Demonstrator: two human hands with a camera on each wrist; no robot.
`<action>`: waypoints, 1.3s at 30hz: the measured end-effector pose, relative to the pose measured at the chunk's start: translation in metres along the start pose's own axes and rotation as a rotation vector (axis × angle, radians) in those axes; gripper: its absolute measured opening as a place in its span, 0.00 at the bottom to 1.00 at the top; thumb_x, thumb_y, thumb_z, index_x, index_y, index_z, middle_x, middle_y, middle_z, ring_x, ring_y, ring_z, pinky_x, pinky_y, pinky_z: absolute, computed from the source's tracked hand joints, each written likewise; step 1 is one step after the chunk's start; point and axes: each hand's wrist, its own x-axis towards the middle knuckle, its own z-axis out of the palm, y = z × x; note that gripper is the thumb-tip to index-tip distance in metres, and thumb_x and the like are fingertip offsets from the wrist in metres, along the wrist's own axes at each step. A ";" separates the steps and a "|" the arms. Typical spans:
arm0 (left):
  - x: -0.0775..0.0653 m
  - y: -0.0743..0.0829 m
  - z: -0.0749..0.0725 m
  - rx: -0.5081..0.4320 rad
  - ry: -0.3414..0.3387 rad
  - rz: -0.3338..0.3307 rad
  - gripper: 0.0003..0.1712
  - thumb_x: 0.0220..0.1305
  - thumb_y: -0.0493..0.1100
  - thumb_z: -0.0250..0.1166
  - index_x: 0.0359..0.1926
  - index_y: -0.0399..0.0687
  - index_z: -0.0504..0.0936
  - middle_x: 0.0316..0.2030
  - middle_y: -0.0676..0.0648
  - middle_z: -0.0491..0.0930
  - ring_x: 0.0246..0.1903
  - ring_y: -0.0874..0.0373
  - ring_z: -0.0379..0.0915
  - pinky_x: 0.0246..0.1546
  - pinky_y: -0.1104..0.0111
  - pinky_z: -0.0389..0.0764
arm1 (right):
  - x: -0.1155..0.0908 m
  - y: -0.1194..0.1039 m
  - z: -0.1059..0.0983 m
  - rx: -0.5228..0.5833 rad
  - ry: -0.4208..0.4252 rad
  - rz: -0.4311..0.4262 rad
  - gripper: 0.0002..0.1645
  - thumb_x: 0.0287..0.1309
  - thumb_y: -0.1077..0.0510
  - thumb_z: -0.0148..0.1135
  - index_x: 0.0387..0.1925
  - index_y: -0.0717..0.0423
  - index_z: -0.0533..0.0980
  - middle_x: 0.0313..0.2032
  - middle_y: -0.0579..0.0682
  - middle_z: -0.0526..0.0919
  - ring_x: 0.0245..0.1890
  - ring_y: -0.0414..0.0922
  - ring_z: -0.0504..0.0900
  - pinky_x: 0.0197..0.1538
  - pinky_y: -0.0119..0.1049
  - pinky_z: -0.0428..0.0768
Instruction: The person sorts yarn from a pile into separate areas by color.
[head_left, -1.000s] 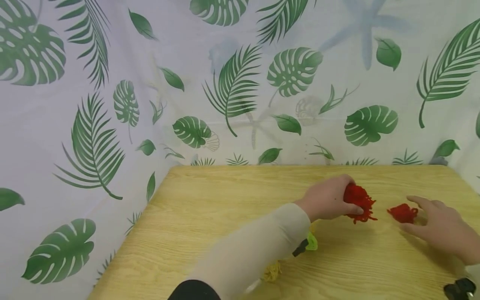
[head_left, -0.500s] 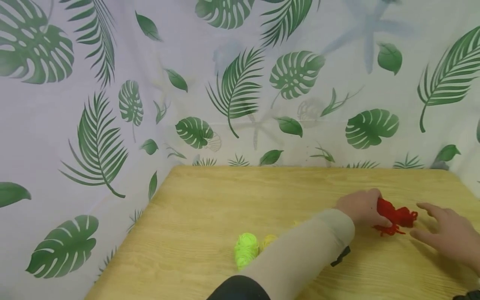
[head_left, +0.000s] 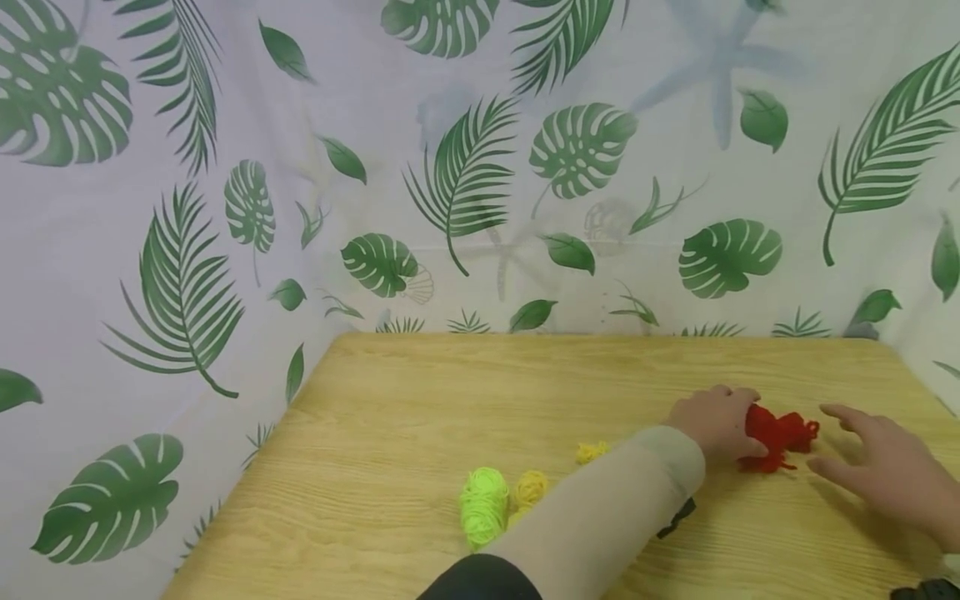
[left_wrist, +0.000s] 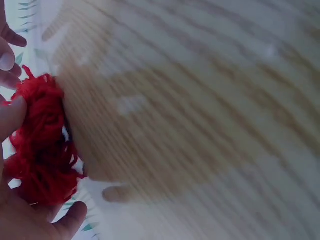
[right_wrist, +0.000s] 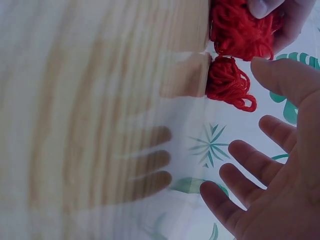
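My left hand (head_left: 708,425) holds a larger tangled bundle of red yarn (head_left: 762,433) low over the right part of the table, its thumb on the near side. Against that bundle sits a smaller clump of red yarn (head_left: 799,431) with loose loops, plain in the right wrist view as the lower red yarn clump (right_wrist: 229,82). My right hand (head_left: 881,467) is just right of the small clump, its fingers spread and nothing between them. In the left wrist view both red bundles (left_wrist: 47,175) lie near the left thumb and fingers.
On the wood-grain table (head_left: 375,417) stand a lime-green yarn ball (head_left: 483,504) and a yellow yarn ball (head_left: 532,486), partly behind the left sleeve (head_left: 600,508). A small yellow yarn piece (head_left: 592,452) lies farther back. Leaf-printed cloth (head_left: 480,167) hangs behind the table.
My left hand has carried the larger red bundle rightward and down until it meets the small clump. The right hand stays near it with spread fingers. The green and yellow yarn has come into fuller view.
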 end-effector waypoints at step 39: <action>-0.170 -0.204 -0.095 -0.267 0.093 0.352 0.49 0.63 0.65 0.68 0.79 0.60 0.57 0.75 0.55 0.57 0.74 0.57 0.52 0.71 0.59 0.59 | 0.004 -0.151 0.011 0.219 0.016 -0.297 0.44 0.61 0.40 0.71 0.71 0.54 0.67 0.65 0.60 0.70 0.64 0.63 0.67 0.58 0.68 0.70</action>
